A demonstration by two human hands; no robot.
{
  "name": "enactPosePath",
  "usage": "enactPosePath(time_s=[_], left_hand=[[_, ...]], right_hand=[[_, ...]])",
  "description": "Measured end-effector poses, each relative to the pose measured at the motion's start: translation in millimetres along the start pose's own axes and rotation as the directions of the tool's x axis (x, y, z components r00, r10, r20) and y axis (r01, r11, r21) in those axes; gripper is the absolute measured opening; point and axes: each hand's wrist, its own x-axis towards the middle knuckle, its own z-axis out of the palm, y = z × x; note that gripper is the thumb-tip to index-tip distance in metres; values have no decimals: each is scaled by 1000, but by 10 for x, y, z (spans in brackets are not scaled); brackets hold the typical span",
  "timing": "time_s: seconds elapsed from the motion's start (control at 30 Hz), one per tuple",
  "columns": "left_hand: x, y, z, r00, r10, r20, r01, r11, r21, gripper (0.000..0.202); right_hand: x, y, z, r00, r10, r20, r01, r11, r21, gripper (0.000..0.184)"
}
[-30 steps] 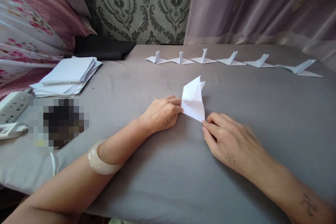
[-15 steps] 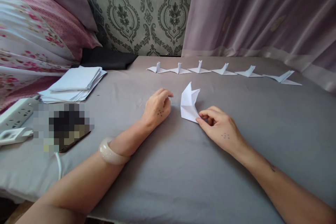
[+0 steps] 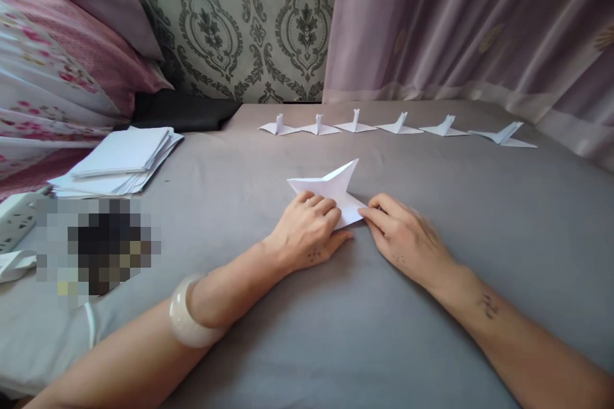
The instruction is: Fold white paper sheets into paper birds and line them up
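A folded piece of white paper [image 3: 330,188] with several pointed corners is between my hands, over the grey cloth. My right hand [image 3: 403,233] pinches its lower right corner between thumb and fingertips. Curled fingers of my left hand [image 3: 309,230] lie over the paper's lower left part, with the thumb stretched along the near edge. The fingertips of that hand and the paper beneath them are hidden. A pale bangle [image 3: 185,316] is round my left wrist.
Several folded white paper figures [image 3: 355,123] stand in a row at the back. At the left are a stack of white paper sheets [image 3: 122,153], a black folded item [image 3: 187,110], a white power strip [image 3: 16,220] and a blurred-out object [image 3: 108,243]. Curtains hang behind.
My left hand has come right and onto the paper, fingers curling over it. The paper has turned and opened wider, its points now spread left and up. My right hand keeps its pinch.
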Motion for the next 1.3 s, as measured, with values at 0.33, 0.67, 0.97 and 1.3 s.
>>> enactPosePath(time_s=[0.33, 0.67, 0.97, 1.3], left_hand=[[75, 29, -66, 989, -48, 141, 48, 999, 1, 28], [147, 63, -44, 977, 51, 209, -70, 994, 87, 26], [252, -8, -153, 949, 43, 311, -70, 995, 74, 29], [216, 83, -126, 952, 70, 298, -125, 978, 167, 14]], right_hand=[[-95, 198, -257, 953, 126, 276, -170, 975, 142, 27], [-16, 146, -222, 928, 294, 227, -335, 927, 168, 20], [-57, 115, -47, 967, 216, 137, -231, 967, 105, 22], [-69, 78, -15, 990, 126, 68, -127, 992, 11, 29]])
